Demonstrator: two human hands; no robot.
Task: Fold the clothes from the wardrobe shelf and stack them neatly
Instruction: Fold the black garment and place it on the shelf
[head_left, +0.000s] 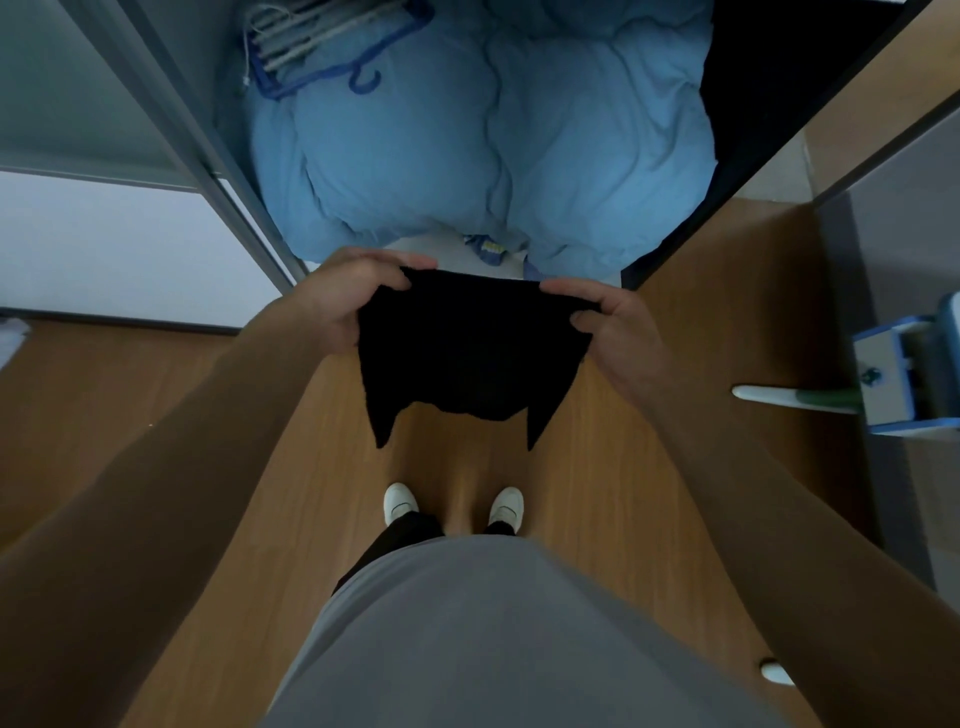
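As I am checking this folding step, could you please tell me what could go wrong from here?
The black garment hangs in mid-air, pinched only at its top edge by the left hand and right hand; a slip could drop it onto the wooden floor. The puffy blue duvet bulges behind it, so a stack set on it might tilt.

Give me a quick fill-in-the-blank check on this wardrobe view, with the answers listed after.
1. The left hand and right hand both grip the top edge of a ___ fabric garment.
2. Behind it lies a puffy light ___ duvet.
3. A bundle of plastic hangers rests on top of the ___.
Missing words: black; blue; duvet.
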